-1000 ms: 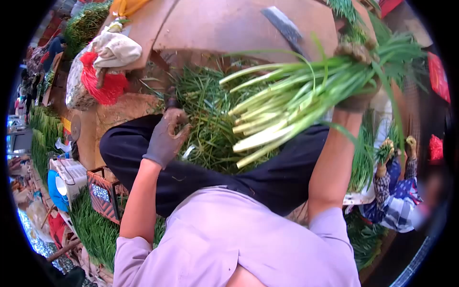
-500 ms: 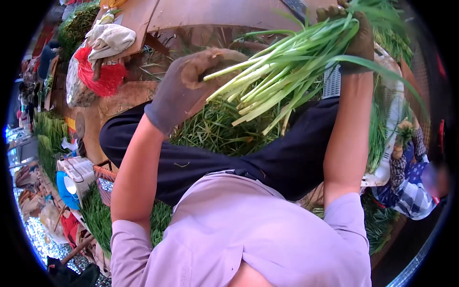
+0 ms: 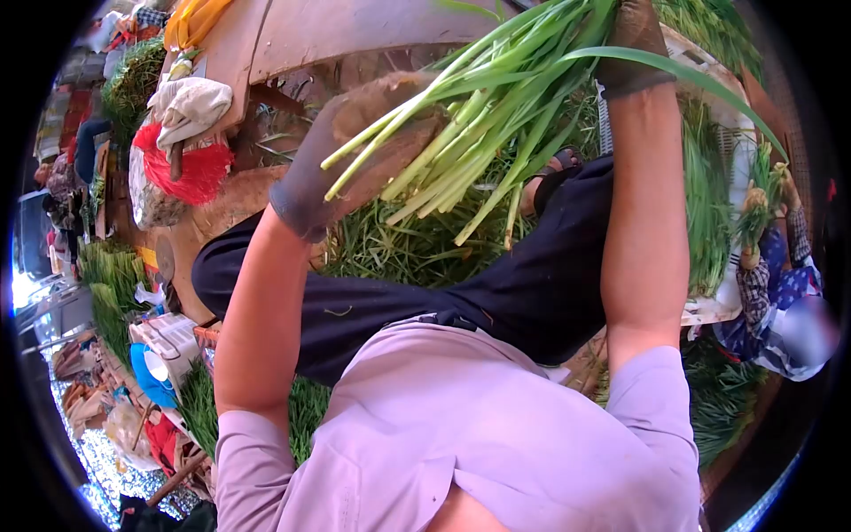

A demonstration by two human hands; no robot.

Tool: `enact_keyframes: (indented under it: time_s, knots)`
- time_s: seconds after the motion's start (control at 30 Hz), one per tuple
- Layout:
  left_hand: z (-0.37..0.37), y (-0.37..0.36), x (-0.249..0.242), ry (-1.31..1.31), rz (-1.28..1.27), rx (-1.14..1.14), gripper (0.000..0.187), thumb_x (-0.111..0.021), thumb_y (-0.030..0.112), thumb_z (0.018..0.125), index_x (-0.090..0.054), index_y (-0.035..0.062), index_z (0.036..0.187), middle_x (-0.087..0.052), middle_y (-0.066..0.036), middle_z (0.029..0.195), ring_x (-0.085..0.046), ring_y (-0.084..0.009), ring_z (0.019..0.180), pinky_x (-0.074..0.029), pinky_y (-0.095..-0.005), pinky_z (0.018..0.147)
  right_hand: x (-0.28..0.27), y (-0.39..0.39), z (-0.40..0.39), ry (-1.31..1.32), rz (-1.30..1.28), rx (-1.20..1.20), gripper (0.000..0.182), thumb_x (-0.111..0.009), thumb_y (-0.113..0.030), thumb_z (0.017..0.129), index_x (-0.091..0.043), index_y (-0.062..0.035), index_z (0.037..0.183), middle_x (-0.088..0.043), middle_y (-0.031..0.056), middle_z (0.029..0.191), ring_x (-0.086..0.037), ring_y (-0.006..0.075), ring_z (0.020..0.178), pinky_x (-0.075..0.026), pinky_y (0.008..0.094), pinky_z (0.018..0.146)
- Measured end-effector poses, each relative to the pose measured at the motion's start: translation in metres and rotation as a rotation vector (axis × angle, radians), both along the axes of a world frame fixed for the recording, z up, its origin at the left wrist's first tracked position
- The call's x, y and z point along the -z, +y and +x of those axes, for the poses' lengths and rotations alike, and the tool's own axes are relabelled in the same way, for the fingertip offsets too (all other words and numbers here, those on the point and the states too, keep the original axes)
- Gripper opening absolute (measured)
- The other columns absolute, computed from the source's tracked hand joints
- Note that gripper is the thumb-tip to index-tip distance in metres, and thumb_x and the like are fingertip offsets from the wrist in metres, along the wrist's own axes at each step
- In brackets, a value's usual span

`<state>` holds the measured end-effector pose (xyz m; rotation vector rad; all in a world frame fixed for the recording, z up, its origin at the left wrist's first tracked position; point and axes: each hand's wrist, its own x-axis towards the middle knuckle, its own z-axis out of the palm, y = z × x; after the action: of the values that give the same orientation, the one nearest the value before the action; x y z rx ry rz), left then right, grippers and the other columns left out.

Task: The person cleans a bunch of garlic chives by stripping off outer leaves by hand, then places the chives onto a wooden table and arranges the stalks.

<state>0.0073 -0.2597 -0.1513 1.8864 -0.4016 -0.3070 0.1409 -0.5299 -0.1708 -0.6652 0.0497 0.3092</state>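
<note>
With right hand (image 3: 634, 53), clasps leafy stalks (image 3: 505, 115); with left hand (image 3: 330, 155) behind them, grip unclear. Around: brown tabletop (image 3: 346, 35), loose leaves (image 3: 399, 248), co-worker (image 3: 780, 310). Holds left higher than earlier.

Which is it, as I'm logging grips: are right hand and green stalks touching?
Touching: head view shows the green stalks lying against the right hand, which holds them up.

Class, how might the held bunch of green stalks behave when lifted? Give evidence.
The bunch of green stalks would probably flop at its leafy parts, since one long leaf bows past the right hand. Its pale ends seem stiffer, sticking out fairly straight. It may splay, as those ends fan apart.
</note>
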Motion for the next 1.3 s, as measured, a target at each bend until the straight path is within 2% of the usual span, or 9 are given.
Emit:
enact_keyframes:
  time_s: [0.23, 0.4, 0.47, 0.57, 0.63, 0.9, 1.0, 1.1, 1.3]
  knots:
    - [-0.011, -0.001, 0.011, 0.168, -0.199, -0.005, 0.040, -0.071, 0.012, 0.094, -0.062, 0.0001, 0.131, -0.067, -0.009, 0.122, -0.061, -0.0163, 0.113, -0.048, -0.0301, 0.100, 0.009, -0.003, 0.004, 0.058, 0.007, 0.034, 0.022, -0.063, -0.026, 0.088, -0.061, -0.0071, 0.076, -0.064, 0.0088, 0.071, -0.064, 0.0268, 0.067, -0.057, 0.0402, 0.066]
    - [-0.026, -0.003, 0.014, 0.104, -0.149, -0.023, 0.064, -0.079, 0.005, 0.085, -0.050, 0.0031, 0.143, -0.061, -0.007, 0.132, -0.058, -0.0136, 0.118, -0.047, -0.0299, 0.103, 0.014, -0.001, -0.001, 0.043, -0.020, 0.107, 0.017, -0.066, -0.026, 0.086, -0.063, -0.0098, 0.080, -0.065, 0.0077, 0.073, -0.065, 0.0244, 0.069, -0.057, 0.0382, 0.068]
    - [-0.020, -0.003, 0.032, -0.295, 0.084, -0.002, 0.053, -0.077, 0.006, 0.087, -0.057, 0.0015, 0.135, -0.068, -0.008, 0.120, -0.065, -0.0126, 0.104, -0.053, -0.0287, 0.092, 0.013, 0.003, -0.003, 0.019, -0.027, 0.155, 0.017, -0.067, -0.026, 0.085, -0.063, -0.0096, 0.081, -0.066, 0.0073, 0.073, -0.065, 0.0240, 0.069, -0.057, 0.0375, 0.069]
    - [-0.018, -0.024, 0.027, -0.255, -0.009, -0.166, 0.036, -0.073, 0.004, 0.088, -0.065, 0.0006, 0.123, -0.073, -0.010, 0.101, -0.070, -0.0158, 0.086, -0.057, -0.0289, 0.077, 0.027, 0.000, 0.005, -0.029, 0.013, 0.137, 0.020, -0.068, -0.028, 0.084, -0.064, -0.0083, 0.084, -0.068, 0.0078, 0.078, -0.067, 0.0236, 0.071, -0.058, 0.0357, 0.072]
    - [-0.009, -0.026, 0.035, -0.538, 0.083, -0.177, 0.024, -0.067, -0.004, 0.091, -0.068, -0.0011, 0.115, -0.072, -0.003, 0.090, -0.066, -0.0106, 0.081, -0.055, -0.0247, 0.077, 0.028, -0.001, 0.008, -0.010, -0.149, 0.155, 0.029, -0.059, -0.024, 0.095, -0.064, 0.0020, 0.106, -0.067, 0.0148, 0.093, -0.068, 0.0300, 0.089, -0.058, 0.0460, 0.086]
    - [-0.001, -0.017, 0.008, -0.238, -0.209, -0.463, 0.009, -0.067, 0.009, 0.096, -0.066, 0.0007, 0.099, -0.070, -0.004, 0.081, -0.064, -0.0107, 0.070, -0.052, -0.0253, 0.064, 0.060, -0.011, 0.034, -0.070, -0.096, 0.210, 0.027, -0.056, -0.027, 0.095, -0.063, -0.0021, 0.105, -0.067, 0.0172, 0.088, -0.069, 0.0357, 0.085, -0.059, 0.0483, 0.083]
    - [-0.005, 0.005, 0.009, 0.047, -0.612, -0.139, 0.022, -0.064, 0.007, 0.098, -0.064, -0.0017, 0.118, -0.067, -0.004, 0.101, -0.060, -0.0062, 0.088, -0.050, -0.0236, 0.077, 0.058, -0.016, 0.033, -0.043, -0.223, 0.220, 0.027, -0.056, -0.026, 0.094, -0.063, -0.0006, 0.101, -0.067, 0.0171, 0.087, -0.069, 0.0357, 0.085, -0.058, 0.0486, 0.083]
    - [-0.020, 0.004, -0.006, 0.061, -0.186, -0.243, 0.028, -0.062, 0.009, 0.099, -0.062, -0.0004, 0.125, -0.066, -0.002, 0.103, -0.060, -0.0064, 0.092, -0.050, -0.0242, 0.081, 0.056, -0.010, 0.033, 0.083, -0.152, 0.235, 0.027, -0.056, -0.024, 0.094, -0.062, 0.0013, 0.097, -0.067, 0.0175, 0.086, -0.069, 0.0358, 0.084, -0.059, 0.0483, 0.081]
    - [-0.033, 0.022, 0.007, 0.398, -0.334, -0.345, 0.038, -0.063, 0.018, 0.098, -0.057, 0.0012, 0.132, -0.066, -0.005, 0.111, -0.061, -0.0103, 0.098, -0.050, -0.0257, 0.086, 0.032, 0.008, 0.014, 0.123, -0.083, 0.366, 0.026, -0.055, -0.022, 0.094, -0.060, 0.0037, 0.094, -0.067, 0.0205, 0.087, -0.067, 0.0357, 0.083, -0.059, 0.0473, 0.080]
